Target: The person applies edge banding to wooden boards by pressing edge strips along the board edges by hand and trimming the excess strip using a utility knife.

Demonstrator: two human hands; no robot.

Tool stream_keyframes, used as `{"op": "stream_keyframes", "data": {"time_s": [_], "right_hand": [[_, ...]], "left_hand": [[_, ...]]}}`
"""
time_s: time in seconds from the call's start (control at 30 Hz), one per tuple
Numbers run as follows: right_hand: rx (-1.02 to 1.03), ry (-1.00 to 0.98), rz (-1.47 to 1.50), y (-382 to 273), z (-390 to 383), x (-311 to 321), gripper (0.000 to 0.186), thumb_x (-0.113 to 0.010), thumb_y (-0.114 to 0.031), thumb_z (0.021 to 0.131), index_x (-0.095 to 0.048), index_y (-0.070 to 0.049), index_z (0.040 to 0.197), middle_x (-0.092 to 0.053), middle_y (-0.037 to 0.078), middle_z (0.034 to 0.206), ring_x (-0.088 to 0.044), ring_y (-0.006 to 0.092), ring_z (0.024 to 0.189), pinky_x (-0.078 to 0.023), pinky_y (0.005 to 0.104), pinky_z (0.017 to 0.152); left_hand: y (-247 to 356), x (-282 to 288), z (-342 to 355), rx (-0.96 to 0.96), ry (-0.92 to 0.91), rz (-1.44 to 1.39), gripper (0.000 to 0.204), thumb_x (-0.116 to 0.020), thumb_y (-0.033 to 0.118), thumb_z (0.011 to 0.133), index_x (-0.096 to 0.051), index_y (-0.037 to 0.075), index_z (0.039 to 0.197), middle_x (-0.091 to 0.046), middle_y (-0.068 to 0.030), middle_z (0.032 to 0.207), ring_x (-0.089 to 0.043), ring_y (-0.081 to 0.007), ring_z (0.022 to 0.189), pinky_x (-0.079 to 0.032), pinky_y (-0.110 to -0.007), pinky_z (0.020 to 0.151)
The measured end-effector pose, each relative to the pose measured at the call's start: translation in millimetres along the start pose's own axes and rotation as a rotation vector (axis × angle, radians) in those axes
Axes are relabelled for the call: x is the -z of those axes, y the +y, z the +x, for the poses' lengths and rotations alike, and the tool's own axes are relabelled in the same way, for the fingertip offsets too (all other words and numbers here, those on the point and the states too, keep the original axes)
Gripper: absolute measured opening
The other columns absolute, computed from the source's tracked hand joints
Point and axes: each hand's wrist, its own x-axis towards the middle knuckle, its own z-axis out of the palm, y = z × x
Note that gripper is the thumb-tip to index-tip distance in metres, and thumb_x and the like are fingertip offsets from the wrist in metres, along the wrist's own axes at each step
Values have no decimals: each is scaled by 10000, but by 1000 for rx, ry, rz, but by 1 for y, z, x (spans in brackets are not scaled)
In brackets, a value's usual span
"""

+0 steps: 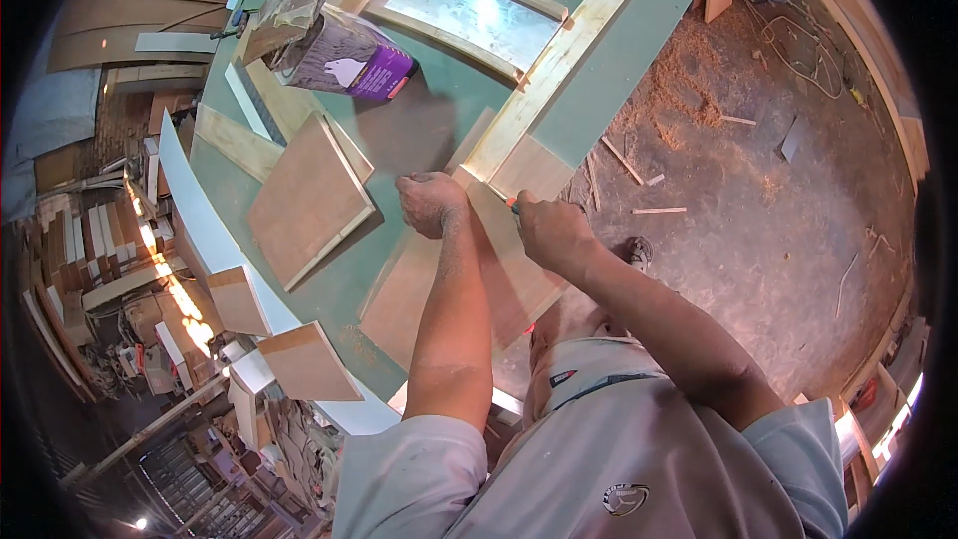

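Left hand [434,204]: curled nearly into a fist; cannot tell whether it grips anything
Right hand [555,237]: fingers wrapped around a red-handled tool [513,205]
Board [524,265]: below the hands, at the table's [344,284] near edge
Purple tin [384,72]: toward the far left edge

The panel [401,297] is tan, the tabletop [599,100] green.

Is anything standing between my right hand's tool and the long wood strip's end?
Nothing visible: the tool in your right hand is right by the near end of the strip. Your left hand sits to the left, the can farther off.
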Motion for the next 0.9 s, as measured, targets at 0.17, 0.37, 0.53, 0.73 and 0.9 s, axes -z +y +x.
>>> {"op": "stream_keyframes", "data": {"time_s": [0.17,0.37,0.53,0.73,0.9], "right_hand": [[3,59,24,17,-7,-14,211,-543,-180,972,-497,4,1065,-719,231,827,-734,402,777,-581,502,693],[-27,64,88,18,-19,-13,232,-534,-210,989,-479,1,1067,-710,240,815,-726,407,769,-564,530,692],[12,198,132,10,4,5,257,-485,-222,1011,-485,31,1059,-711,246,811,-722,421,745,-568,528,680],[19,141,152,3,36,-7,273,-452,-227,1013,-477,35,1087,-710,264,858,-715,444,823,-557,543,766],[45,139,115,-5,39,-12,259,-445,-211,1013,-492,36,1078,-715,254,860,-721,433,817,-565,524,757]], "left_hand": [[5,0,-2,14,-23,5,267,-508,241,1005,-616,55,1163,-709,-158,1112,-670,-413,1047,-556,-523,853],[-1,2,-2,-17,3,2,257,-504,237,1010,-616,46,1140,-707,-171,1105,-680,-405,1015,-556,-523,842],[3,1,-7,-29,8,-37,262,-495,238,1011,-615,40,1134,-713,-178,1075,-684,-405,998,-552,-523,839],[7,5,-10,-34,8,-26,264,-483,248,1017,-610,48,1132,-716,-191,1051,-677,-415,1015,-560,-536,815],[6,8,-8,-4,-23,-11,270,-471,260,1027,-602,56,1145,-718,-183,1052,-673,-419,1027,-565,-545,805]]}}
